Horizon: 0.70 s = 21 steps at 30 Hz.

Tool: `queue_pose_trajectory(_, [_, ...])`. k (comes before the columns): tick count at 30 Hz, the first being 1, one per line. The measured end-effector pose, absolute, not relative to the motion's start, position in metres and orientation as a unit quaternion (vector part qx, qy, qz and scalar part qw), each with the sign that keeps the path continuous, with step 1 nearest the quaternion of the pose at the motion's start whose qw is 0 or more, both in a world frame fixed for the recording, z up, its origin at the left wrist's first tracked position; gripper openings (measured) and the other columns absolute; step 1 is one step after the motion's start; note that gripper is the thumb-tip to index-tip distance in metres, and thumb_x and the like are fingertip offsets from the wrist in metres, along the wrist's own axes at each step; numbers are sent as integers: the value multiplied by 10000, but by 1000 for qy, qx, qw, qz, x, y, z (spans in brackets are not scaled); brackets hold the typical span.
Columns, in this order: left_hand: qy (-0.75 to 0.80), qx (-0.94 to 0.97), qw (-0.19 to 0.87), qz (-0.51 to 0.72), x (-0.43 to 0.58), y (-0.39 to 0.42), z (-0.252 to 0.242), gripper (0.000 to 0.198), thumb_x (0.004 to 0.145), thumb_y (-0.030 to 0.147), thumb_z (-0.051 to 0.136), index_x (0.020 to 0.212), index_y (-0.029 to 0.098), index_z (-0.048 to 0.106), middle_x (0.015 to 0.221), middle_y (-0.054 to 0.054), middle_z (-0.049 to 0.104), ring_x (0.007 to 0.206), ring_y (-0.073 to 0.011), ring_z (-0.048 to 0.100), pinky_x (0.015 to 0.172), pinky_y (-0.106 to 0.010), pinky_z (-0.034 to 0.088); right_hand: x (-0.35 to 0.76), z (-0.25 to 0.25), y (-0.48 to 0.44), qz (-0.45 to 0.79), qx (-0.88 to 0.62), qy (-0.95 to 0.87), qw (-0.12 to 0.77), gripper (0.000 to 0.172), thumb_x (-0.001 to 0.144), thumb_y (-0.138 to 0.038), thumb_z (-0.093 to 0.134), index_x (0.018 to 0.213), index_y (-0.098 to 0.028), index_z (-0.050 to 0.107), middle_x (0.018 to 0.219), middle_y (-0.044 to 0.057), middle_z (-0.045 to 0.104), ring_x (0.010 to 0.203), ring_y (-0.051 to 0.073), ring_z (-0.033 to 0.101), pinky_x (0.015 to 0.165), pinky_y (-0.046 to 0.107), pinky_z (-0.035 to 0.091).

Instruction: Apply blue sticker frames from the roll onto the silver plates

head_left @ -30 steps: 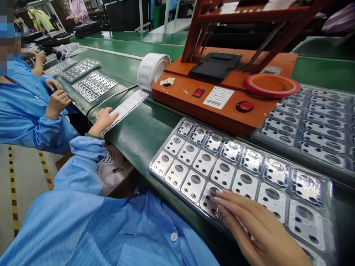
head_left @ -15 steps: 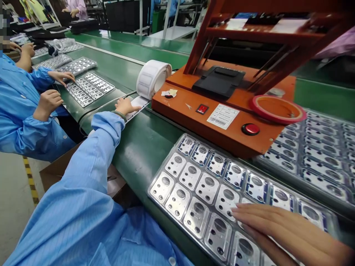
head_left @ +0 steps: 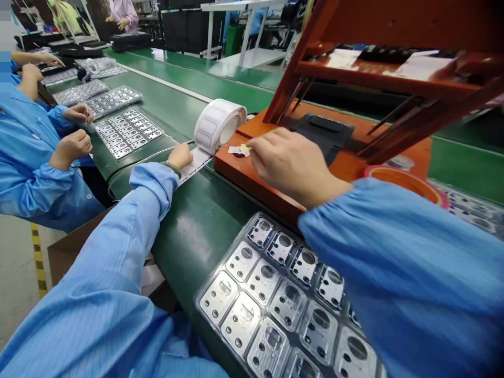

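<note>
The right hand (head_left: 293, 165) curls over a small paper scrap (head_left: 244, 150) on the orange machine (head_left: 232, 167) (pinching it or not, I cannot tell). The left hand (head_left: 180, 155) lies relaxed on the white label strip (head_left: 195, 164), just beside the label roll (head_left: 218, 126).

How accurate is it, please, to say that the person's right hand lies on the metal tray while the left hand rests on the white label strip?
Not quite: the head view shows the right hand above the orange machine, not the tray.
</note>
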<state>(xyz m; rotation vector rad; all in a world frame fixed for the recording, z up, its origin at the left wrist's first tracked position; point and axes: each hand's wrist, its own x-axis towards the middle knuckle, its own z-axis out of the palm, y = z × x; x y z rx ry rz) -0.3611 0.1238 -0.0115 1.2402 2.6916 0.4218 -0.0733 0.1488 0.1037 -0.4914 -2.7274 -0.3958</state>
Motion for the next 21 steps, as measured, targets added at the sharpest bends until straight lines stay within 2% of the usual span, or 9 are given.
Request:
queue_pose_trajectory(3, [902, 405, 73, 129, -351, 130, -8, 358, 911, 349, 586, 1215, 162, 564, 1223, -98, 591, 1066, -225, 608, 889, -439, 531, -122, 103, 179, -129, -161, -962, 178, 377, 933, -222, 341, 1155, -74, 607, 1153, 213, 643, 1101, 327, 553, 877, 449, 424])
queue_pose_trajectory(5, [905, 400, 65, 128, -345, 134, -6, 363, 910, 348, 585, 1219, 158, 562, 1229, -102, 589, 1072, -229, 605, 895, -442, 528, -152, 102, 199, -98, -164, -964, 187, 394, 921, -238, 384, 1242, -101, 566, 1305, 195, 574, 1230, 332, 481, 967, 492, 381])
queue_pose_trajectory(8, [910, 390, 46, 135, -337, 141, -7, 383, 917, 382, 566, 1221, 148, 560, 1231, -109, 595, 1083, -233, 604, 918, -461, 513, -189, 98, 225, -40, -206, -963, 167, 529, 911, -300, 468, 1418, -155, 419, 1572, 140, 280, 1453, 313, 211, 1138, 555, 177])
queue_pose_trajectory(10, [912, 384, 38, 141, -335, 146, -10, 393, 918, 389, 554, 1206, 122, 566, 1211, -138, 617, 1088, -252, 614, 916, -449, 509, -206, 94, 240, -19, -231, -962, 142, 604, 898, -405, 510, 1453, -204, 385, 1600, 115, 213, 1478, 357, 108, 1143, 620, 92])
queue_pose_trajectory(13, [910, 384, 28, 153, -337, 153, -16, 329, 916, 323, 528, 1156, 106, 589, 1159, -181, 658, 1086, -283, 633, 886, -397, 504, -220, 86, 253, 39, -282, -954, 95, 616, 895, -530, 477, 1459, -304, 382, 1599, 73, 228, 1464, 434, 80, 1100, 713, 52])
queue_pose_trajectory(15, [907, 388, 18, 164, -339, 155, -21, 276, 918, 277, 494, 1131, 135, 597, 1148, -172, 671, 1089, -278, 636, 877, -368, 494, -221, 82, 256, 65, -300, -948, 85, 618, 898, -557, 453, 1469, -343, 356, 1599, 62, 229, 1458, 449, 92, 1087, 738, 35])
queue_pose_trajectory(21, [890, 407, -29, 205, -339, 149, -32, 225, 896, 204, 446, 1044, 184, 614, 1123, -138, 664, 1069, -261, 630, 860, -348, 476, -213, 83, 252, 67, -294, -950, 79, 601, 897, -597, 435, 1453, -376, 379, 1572, 60, 284, 1450, 462, 109, 1042, 798, -5])
